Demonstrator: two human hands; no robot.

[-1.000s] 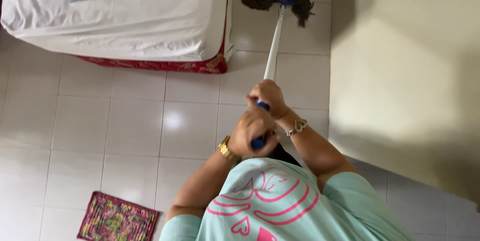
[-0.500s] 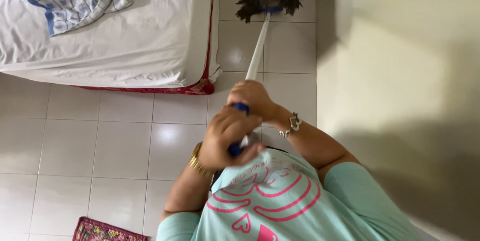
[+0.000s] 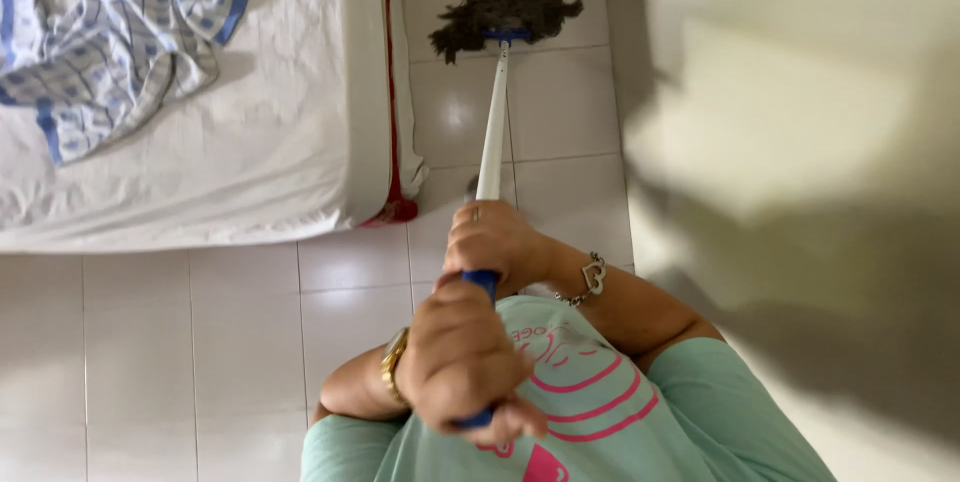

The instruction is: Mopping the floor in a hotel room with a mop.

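Currently both hands are on the long mop with a white shaft, blue handle end and dark stringy head (image 3: 493,132): the left hand (image 3: 462,362), nearer the body with a gold watch on the wrist, has its grip clenched around the blue end, and the right hand (image 3: 497,242), with a silver chain bracelet, has its grip closed on the shaft just above it. The mop head (image 3: 505,12) sits flat on the glossy white tiled floor (image 3: 200,362), in the narrow strip between the bed and the pale cream wall (image 3: 800,142). To sweep that strip well, judging from the layout: keep the shaft roughly parallel to the bed edge, keep the strands spread and in contact with the tile, and use short straight strokes, since there is little side room. The white-sheeted mattress with red trim at its base (image 3: 250,142) is just beside the mop's left side; its corner and the hanging sheet are the likely snag. A crumpled blue-and-white checked cloth (image 3: 120,32) lies on the bed, well apart from the mop. The wall closes off the right side.
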